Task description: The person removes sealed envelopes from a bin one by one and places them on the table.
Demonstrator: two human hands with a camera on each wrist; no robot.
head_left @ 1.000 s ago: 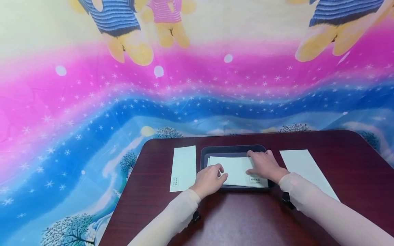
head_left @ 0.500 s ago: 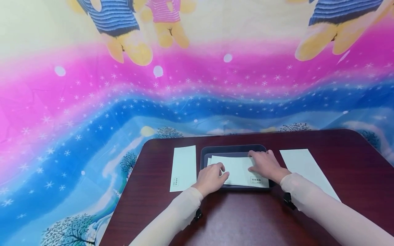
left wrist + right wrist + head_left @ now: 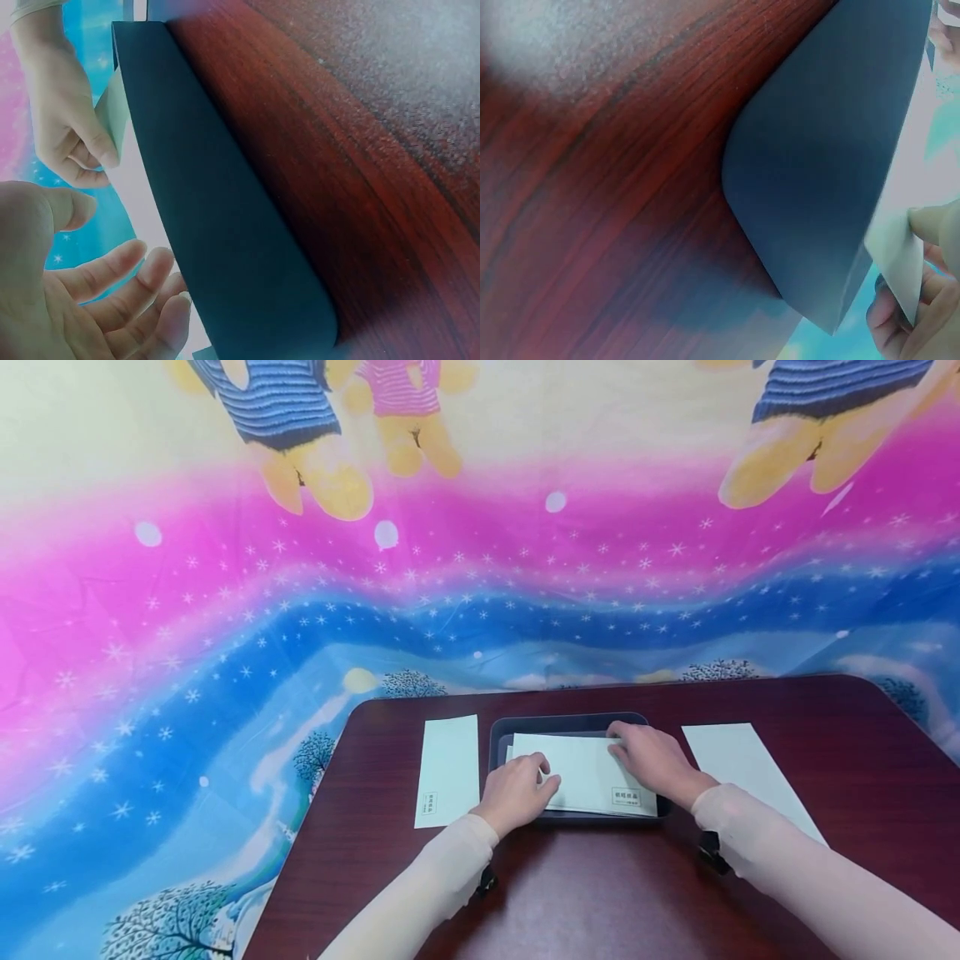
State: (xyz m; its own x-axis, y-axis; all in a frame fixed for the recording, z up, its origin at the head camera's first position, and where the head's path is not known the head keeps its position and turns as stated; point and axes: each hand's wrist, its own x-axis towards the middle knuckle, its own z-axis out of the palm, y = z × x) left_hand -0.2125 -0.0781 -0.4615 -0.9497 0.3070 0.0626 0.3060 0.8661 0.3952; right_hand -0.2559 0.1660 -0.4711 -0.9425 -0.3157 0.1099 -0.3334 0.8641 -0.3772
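Observation:
A dark grey tray (image 3: 566,722) holds a small stack of pale envelopes. The top envelope (image 3: 581,768) carries a small printed box in its near right corner. My right hand (image 3: 660,763) pinches that envelope's right end; in the right wrist view the thumb (image 3: 930,221) lies on one face and fingers are behind it, with the corner lifted above the tray rim. Over the left end is my left hand (image 3: 517,791), its fingers loosely bent and the thumb apart. The left wrist view shows those fingers (image 3: 124,292) near the envelopes; contact is hard to tell.
One envelope (image 3: 450,768) lies on the table left of the tray, its printed box toward me. Another pale envelope (image 3: 750,777) lies to the right, partly under my right forearm. The dark red wooden table (image 3: 585,893) meets a printed cloth backdrop (image 3: 480,552) behind.
My right hand has shifted slightly right, and the top envelope's far edge has risen a little in its grip. The left hand has moved only slightly to the right.

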